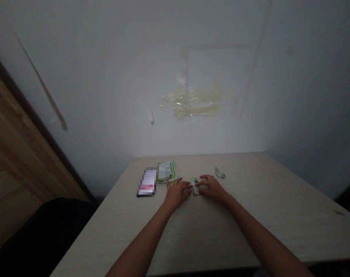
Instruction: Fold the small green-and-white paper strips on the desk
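"Where is the small green-and-white packet [195,187]?"

"Flat on the worktop [250,231], between the two hands. The left hand [176,195] has its fingers spread and a fingertip at one long edge; the right hand [213,188] reaches over the opposite edge with its fingers bent and apart."

"Is either one gripping it?"

"Both look open to me, palms down. I can't tell how firmly any fingertip presses."

"What's that by the left hand?"

"A stack of green-and-white packets [166,171], just beyond its outer fingers. I can't make out whether the outermost finger touches the stack. The phone [148,182] lies right beside the stack, its screen blurred into blocks."

"And past the right hand?"

"A thin green-and-white strip [220,173], apart from everything else, too small to make out properly."

"The wall [105,96] behind?"

"Shiny, yellowed tape [192,104] sticks to it, above the worktop's far edge."
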Demonstrator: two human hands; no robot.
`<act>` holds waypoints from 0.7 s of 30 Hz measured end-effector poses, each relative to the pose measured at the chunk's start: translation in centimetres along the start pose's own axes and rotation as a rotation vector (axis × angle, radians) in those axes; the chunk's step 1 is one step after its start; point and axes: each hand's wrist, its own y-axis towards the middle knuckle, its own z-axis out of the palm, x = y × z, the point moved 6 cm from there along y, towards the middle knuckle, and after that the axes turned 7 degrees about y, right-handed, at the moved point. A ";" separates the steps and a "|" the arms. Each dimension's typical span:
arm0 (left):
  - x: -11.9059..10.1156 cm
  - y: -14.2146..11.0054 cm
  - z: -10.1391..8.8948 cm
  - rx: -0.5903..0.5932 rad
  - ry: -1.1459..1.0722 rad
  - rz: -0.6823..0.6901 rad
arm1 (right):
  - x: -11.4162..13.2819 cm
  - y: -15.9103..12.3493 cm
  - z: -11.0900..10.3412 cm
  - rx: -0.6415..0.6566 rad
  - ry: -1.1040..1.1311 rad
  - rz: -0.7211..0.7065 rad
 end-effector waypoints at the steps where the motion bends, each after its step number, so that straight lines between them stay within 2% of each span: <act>1: 0.0 0.0 0.0 0.001 0.000 0.005 | 0.0 0.0 0.0 0.002 0.008 -0.003; 6: -0.1 -0.1 0.4 0.050 -0.027 0.041 | -0.3 0.1 0.2 0.019 0.019 -0.010; 21: 0.1 0.2 0.8 0.024 -0.050 0.020 | -0.2 1.2 0.5 0.008 -0.145 0.124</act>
